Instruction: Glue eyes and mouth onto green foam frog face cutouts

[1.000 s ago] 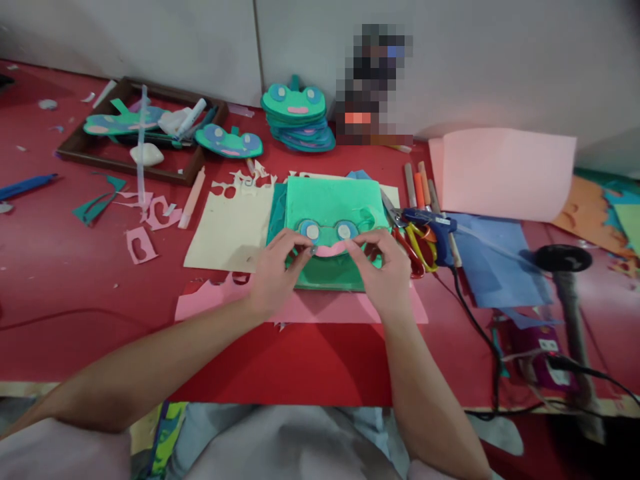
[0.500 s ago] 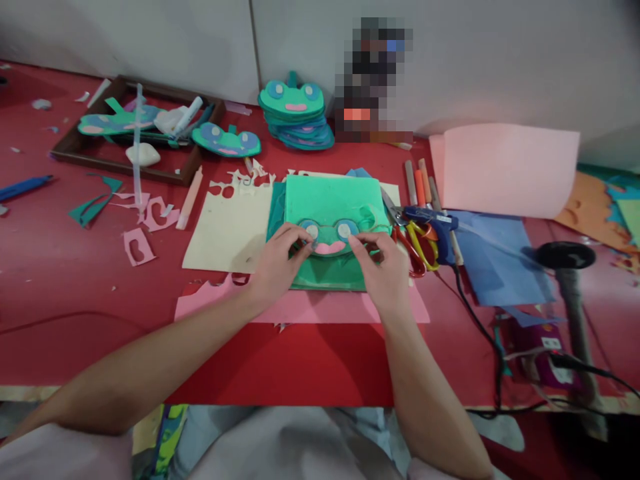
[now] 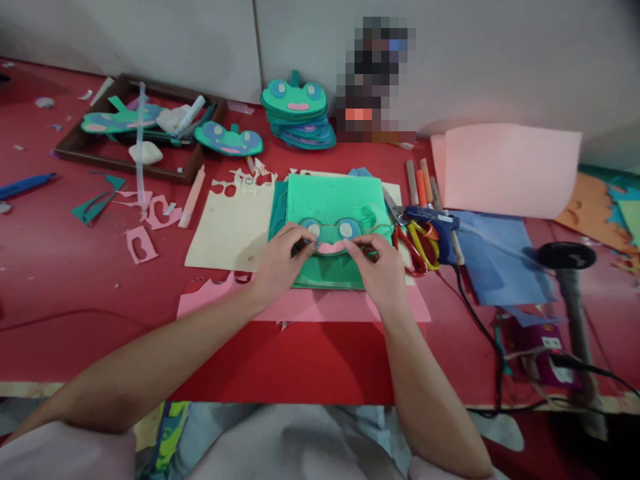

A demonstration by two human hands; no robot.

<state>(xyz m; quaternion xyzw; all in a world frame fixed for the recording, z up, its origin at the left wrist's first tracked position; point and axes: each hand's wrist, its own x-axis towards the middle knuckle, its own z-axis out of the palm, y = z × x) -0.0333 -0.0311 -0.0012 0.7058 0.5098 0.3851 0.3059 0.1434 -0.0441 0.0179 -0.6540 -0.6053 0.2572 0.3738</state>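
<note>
A green foam frog face (image 3: 328,233) with blue-and-white eyes lies on a stack of green foam sheets (image 3: 335,193). Across its lower part is a pink foam mouth piece (image 3: 331,248). My left hand (image 3: 281,261) is closed, thumb and forefinger pinching the mouth's left end. At the right end, my right hand (image 3: 381,268) pinches the same piece in its fingertips. My fingers cover both tips of the mouth and part of the face's lower edge.
Scissors (image 3: 411,252) and a blue glue gun (image 3: 435,223) lie close to my right hand, its cord trailing down. Finished frog faces (image 3: 295,100) are piled at the back. A brown wooden tray (image 3: 120,160) stands back left; pink foam (image 3: 510,170) leans at right.
My right hand's fingertips have shifted down and left, from beside the right eye to the mouth's right end. My left hand remains at the left end.
</note>
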